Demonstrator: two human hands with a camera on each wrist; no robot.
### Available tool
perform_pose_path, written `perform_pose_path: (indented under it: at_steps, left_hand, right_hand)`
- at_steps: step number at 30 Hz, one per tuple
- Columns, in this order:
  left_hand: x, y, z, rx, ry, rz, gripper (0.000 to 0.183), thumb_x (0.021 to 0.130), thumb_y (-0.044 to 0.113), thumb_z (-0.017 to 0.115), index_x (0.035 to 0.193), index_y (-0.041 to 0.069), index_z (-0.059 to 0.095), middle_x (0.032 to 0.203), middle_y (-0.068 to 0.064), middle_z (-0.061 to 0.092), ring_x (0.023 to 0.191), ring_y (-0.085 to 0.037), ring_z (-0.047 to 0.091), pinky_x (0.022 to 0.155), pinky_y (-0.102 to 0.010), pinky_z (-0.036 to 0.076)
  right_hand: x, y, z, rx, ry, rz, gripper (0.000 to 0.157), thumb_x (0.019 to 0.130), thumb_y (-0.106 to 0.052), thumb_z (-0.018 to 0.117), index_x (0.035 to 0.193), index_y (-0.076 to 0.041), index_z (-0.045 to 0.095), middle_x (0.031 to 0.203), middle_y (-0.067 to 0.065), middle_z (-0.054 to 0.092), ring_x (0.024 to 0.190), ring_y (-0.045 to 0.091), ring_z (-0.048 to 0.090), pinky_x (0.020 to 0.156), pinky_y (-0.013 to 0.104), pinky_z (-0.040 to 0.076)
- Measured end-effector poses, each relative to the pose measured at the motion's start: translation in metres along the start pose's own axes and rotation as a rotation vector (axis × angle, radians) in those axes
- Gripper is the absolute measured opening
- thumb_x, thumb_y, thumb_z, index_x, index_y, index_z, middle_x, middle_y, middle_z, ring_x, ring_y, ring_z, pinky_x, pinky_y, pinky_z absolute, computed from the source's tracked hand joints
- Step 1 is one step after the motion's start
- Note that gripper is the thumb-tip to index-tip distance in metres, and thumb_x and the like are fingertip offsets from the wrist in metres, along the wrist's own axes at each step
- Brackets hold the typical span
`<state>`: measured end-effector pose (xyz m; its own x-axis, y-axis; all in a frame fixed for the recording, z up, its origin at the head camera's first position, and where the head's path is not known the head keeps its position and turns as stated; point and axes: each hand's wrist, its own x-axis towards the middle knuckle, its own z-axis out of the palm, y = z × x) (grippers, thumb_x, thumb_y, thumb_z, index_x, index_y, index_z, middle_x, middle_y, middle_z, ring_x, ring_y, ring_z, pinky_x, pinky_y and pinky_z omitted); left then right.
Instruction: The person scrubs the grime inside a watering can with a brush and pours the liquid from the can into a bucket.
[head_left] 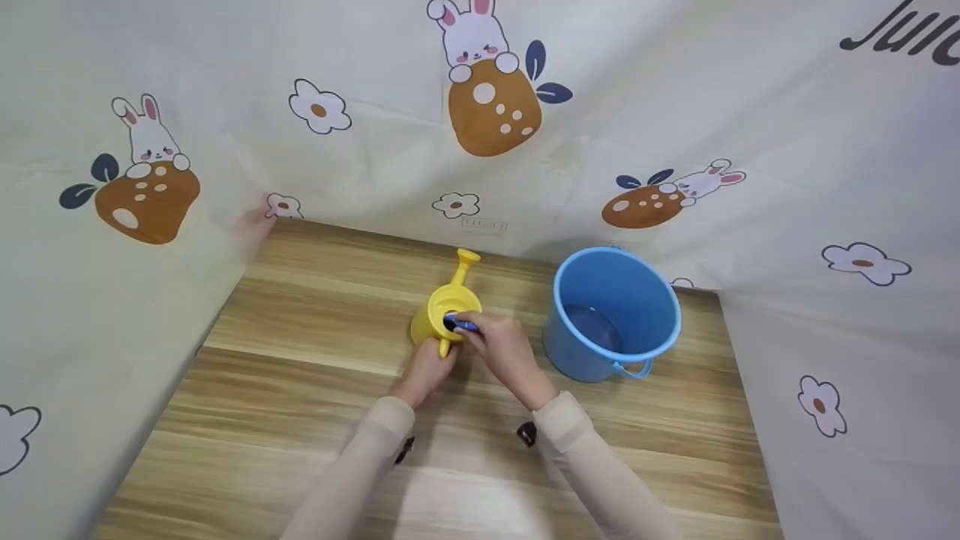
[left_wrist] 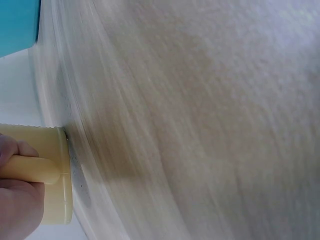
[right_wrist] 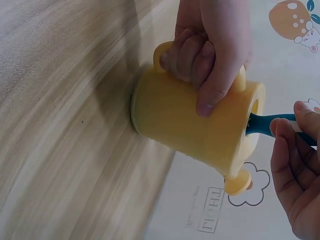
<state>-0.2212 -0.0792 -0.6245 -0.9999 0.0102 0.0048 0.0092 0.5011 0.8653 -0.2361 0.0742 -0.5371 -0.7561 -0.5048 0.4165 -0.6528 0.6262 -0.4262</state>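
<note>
A yellow watering can (head_left: 426, 321) is upright at or just above the wooden surface, its spout pointing to the back. My left hand (head_left: 427, 373) grips its handle (left_wrist: 30, 169), with fingers curled through the loop in the right wrist view. Over the can's open top, my right hand (head_left: 510, 351) pinches a slim blue-handled tool (right_wrist: 270, 125) with a pale band between thumb and fingers. The tool's far end goes into the can's mouth and is hidden there, so its kind cannot be told.
A blue bucket (head_left: 559, 341) stands to the right of the can, near the back edge. Cloth walls (head_left: 360, 172) printed with rabbits and flowers surround the wooden surface (head_left: 300, 442) at the back and both sides.
</note>
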Motion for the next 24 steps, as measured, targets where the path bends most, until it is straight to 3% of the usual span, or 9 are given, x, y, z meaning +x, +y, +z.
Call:
perform_pose_path:
  at_steps: [8, 17, 24]
  left_hand:
    - [0.000, 0.001, 0.000, -0.010, -0.012, -0.012, 0.031, 0.097, 0.017, 0.058, 0.068, 0.015, 0.046, 0.057, 0.008, 0.037, 0.052, -0.009, 0.040, 0.053, -0.026, 0.036]
    - [0.001, 0.002, -0.001, -0.032, -0.031, -0.046, 0.027, 0.096, 0.016, 0.056, 0.070, 0.013, 0.049, 0.060, 0.006, 0.038, 0.055, -0.011, 0.041, 0.055, -0.027, 0.037]
    - [0.000, 0.001, 0.000, -0.006, -0.011, -0.008, 0.025, 0.095, 0.015, 0.058, 0.071, 0.010, 0.052, 0.060, 0.006, 0.039, 0.055, -0.011, 0.040, 0.055, -0.027, 0.037]
  right_hand:
    - [0.001, -0.003, 0.001, -0.158, 0.080, -0.043, 0.021, 0.092, -0.033, 0.068, 0.106, -0.019, 0.074, 0.094, -0.001, 0.077, 0.083, 0.018, 0.073, 0.070, 0.034, 0.058]
    - [0.003, 0.003, 0.006, -0.190, 0.083, -0.008, 0.021, 0.093, -0.034, 0.068, 0.104, -0.018, 0.074, 0.092, 0.000, 0.077, 0.075, 0.019, 0.072, 0.067, 0.035, 0.058]
    - [0.005, 0.009, 0.012, -0.206, 0.083, 0.010, 0.022, 0.094, -0.037, 0.066, 0.103, -0.018, 0.073, 0.089, 0.001, 0.077, 0.073, 0.019, 0.071, 0.067, 0.035, 0.058]
